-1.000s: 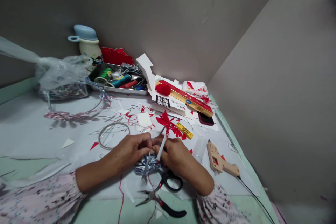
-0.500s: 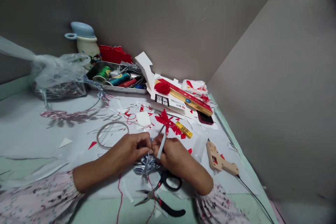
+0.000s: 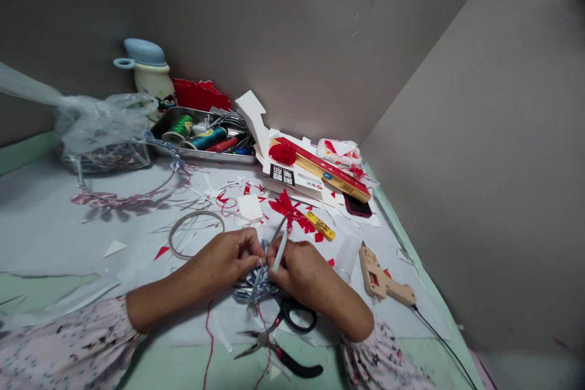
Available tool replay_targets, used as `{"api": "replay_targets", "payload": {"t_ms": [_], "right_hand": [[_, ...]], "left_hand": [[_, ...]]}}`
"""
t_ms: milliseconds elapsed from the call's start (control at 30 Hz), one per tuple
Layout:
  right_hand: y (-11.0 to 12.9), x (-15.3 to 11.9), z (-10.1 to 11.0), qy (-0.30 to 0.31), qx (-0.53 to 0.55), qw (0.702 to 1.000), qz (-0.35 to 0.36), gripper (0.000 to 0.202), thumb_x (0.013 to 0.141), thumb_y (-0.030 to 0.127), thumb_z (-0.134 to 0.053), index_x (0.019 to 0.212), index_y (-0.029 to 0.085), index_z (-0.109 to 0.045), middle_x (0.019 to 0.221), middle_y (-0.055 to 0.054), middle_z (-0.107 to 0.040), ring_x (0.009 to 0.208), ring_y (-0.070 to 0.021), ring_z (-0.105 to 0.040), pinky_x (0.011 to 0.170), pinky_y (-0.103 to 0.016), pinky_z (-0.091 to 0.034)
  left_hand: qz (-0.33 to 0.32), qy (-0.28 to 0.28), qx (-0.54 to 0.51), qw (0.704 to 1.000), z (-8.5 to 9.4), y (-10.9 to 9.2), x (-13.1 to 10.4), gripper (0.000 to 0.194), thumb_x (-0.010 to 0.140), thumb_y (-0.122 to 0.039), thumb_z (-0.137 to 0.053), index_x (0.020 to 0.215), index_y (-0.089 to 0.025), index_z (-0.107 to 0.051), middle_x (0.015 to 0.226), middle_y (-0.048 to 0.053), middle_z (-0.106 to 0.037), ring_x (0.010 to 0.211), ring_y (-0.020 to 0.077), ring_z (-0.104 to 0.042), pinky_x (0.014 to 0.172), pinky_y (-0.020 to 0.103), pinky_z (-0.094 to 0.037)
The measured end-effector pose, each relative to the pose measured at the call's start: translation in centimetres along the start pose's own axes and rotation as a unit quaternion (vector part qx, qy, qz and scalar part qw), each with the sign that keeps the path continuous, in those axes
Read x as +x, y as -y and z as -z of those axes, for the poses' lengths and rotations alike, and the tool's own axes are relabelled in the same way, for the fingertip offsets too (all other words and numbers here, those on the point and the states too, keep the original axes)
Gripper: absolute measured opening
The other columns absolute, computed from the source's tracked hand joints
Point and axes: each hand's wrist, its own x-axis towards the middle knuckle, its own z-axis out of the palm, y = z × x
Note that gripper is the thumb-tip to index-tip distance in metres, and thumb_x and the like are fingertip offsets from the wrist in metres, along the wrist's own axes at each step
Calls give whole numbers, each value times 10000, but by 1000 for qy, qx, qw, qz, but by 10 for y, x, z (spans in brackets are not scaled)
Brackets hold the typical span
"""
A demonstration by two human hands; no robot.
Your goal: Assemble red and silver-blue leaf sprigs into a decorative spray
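My left hand (image 3: pixel 235 256) is closed, its thumb and fingertips pinched at the top of a blue-and-white patterned fabric piece (image 3: pixel 258 286). My right hand (image 3: pixel 297 265) is closed right beside it. From its grip a pair of pale metal tweezers (image 3: pixel 281 250) sticks up, the two arms meeting at the far end. Fingertips of both hands nearly touch, hiding what lies between them. A red thread (image 3: pixel 264 317) hangs below the fabric towards the table's front edge. Pliers (image 3: pixel 262 340) with black handles lie just under the hands, near a black loop handle (image 3: pixel 299 315).
A glue gun (image 3: pixel 381 277) lies to the right, near a yellow box (image 3: pixel 320 225) and red petals (image 3: pixel 292 213). On the left are a wire ring (image 3: pixel 176 244), a decorated hoop (image 3: pixel 119 198) and a plastic bag (image 3: pixel 103 125). A metal tray (image 3: pixel 219 157) holds thread spools.
Both hands stay at the fabric piece. The fingers and tweezers have shifted only slightly; the rest lies as before.
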Motion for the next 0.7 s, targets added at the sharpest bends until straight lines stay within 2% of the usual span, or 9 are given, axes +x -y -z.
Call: {"api": "replay_targets", "payload": {"t_ms": [300,600,700], "right_hand": [[-1,0,-4,3,-39,999,-3,121,850,205,-524,861,166,-638,758,-62,-696,633,-153,-586,603,-245,-367],[-8,0,-4,-12,21,1000,11,101,807,142,-533,796,165,-631,691,-16,-654,584,-113,-542,547,-212,-338],[-10,1,-3,-28,27,999,-5,139,823,141,-532,846,162,-667,684,-27,-671,574,-123,-550,532,-223,-342]], "left_hand": [[19,-33,-19,999,-2,-3,3,122,706,-273,-622,730,-191,-535,515,-83,-478,491,111,-398,461,214,-278],[32,-50,-21,998,-5,-1,4,148,638,-229,-662,741,-177,-569,518,-74,-515,509,111,-439,476,207,-296],[31,-60,-9,998,-7,-5,3,137,635,-232,-652,731,-176,-571,519,-69,-519,506,110,-438,473,209,-291]]}}
